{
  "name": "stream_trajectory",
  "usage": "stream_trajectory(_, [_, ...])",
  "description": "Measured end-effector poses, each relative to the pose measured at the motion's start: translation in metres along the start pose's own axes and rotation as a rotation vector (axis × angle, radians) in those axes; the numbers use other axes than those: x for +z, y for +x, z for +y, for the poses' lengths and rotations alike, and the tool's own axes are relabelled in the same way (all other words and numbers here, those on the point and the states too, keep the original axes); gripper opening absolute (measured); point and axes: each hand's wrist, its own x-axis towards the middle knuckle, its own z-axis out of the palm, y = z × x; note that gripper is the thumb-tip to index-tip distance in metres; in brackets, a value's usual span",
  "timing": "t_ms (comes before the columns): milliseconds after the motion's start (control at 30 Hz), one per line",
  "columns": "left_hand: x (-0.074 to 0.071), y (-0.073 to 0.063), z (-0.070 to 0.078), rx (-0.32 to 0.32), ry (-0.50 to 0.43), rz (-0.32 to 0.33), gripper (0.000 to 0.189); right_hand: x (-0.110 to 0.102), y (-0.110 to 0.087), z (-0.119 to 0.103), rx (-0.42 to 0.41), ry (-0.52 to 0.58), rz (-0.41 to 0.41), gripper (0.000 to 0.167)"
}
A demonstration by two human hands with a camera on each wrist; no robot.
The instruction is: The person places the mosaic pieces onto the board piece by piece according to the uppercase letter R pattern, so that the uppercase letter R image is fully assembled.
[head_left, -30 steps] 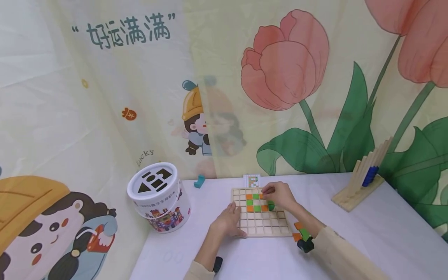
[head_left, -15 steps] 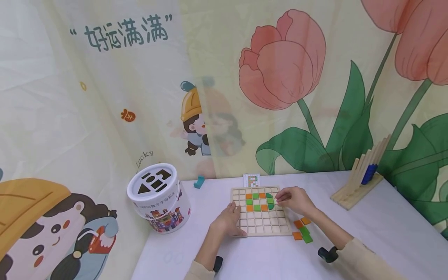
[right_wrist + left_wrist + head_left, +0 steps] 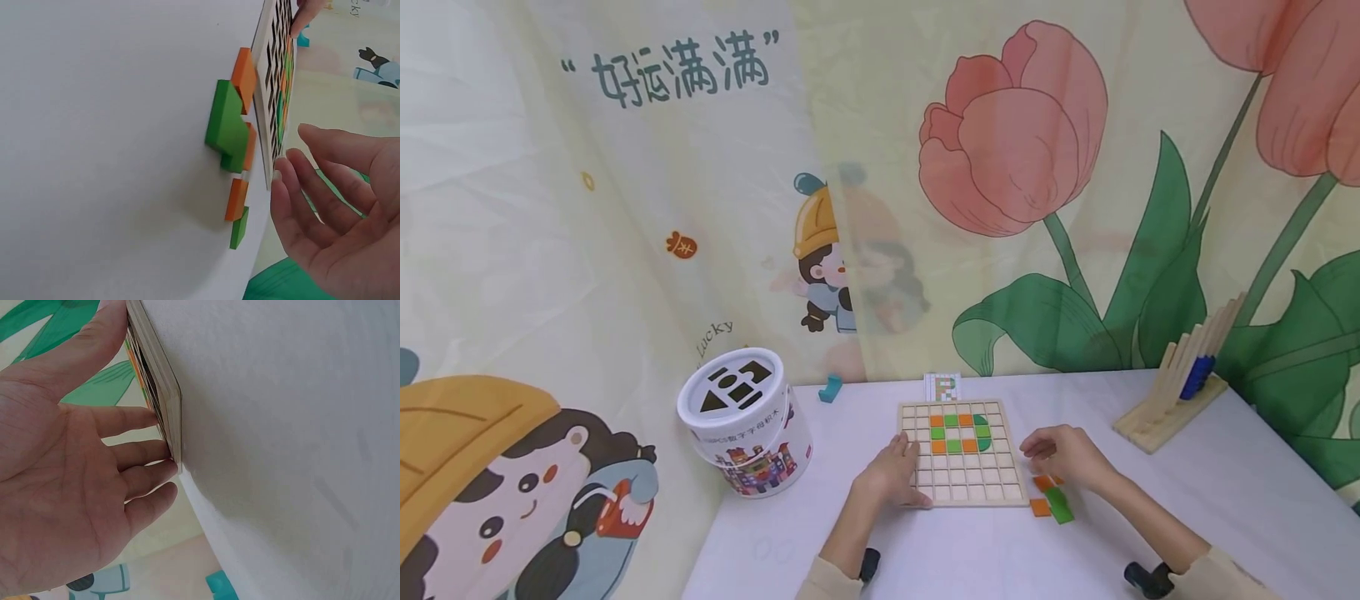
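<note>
A wooden grid board (image 3: 966, 483) lies on the white table, with orange and green tiles (image 3: 954, 420) set as a ring in its upper cells. At the ring's right side are rounded dark green tiles (image 3: 986, 445). My left hand (image 3: 891, 472) rests against the board's left edge; in the left wrist view its straight fingers (image 3: 140, 419) touch the rim. Off the board's right side hovers my right hand (image 3: 1067, 457), fingers loosely bent, nothing held. Below it lie several loose tiles, among them a green tile (image 3: 225, 119) and an orange tile (image 3: 244, 78).
A small pattern card (image 3: 942, 387) lies behind the board. On the left stands a white bucket (image 3: 760, 442) with shaped holes in its lid. A teal block (image 3: 830, 388) sits near the back edge. A wooden stand with sticks and blue beads (image 3: 1197, 377) is at right.
My right hand has drawn away from the ring of tiles, rightward and down to the loose tiles. The ring's right side shows now. My left hand stays at the board's edge.
</note>
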Motion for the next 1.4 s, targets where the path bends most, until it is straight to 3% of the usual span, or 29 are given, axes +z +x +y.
stream_trajectory(300, [0.002,0.001,0.0,-0.02,0.005,-0.003,0.105,0.001,-0.01,0.013,-0.021,-0.062,-0.067,0.034])
stream_trajectory(667, [0.006,0.003,-0.004,-0.014,-0.038,0.006,0.104,0.002,-0.023,0.016,-0.004,-0.124,-0.039,0.033])
stream_trajectory(867, [-0.004,-0.003,-0.001,-0.023,-0.037,-0.002,0.104,0.002,-0.036,0.008,0.033,-0.196,-0.049,0.031])
stream_trajectory(1033, [-0.002,-0.001,-0.001,-0.014,-0.027,0.0,0.105,0.001,-0.045,-0.002,0.08,-0.296,-0.047,0.035])
stream_trajectory(1400, [0.001,0.001,0.0,-0.01,-0.009,-0.011,0.103,0.002,-0.053,-0.009,0.06,-0.288,-0.043,0.043])
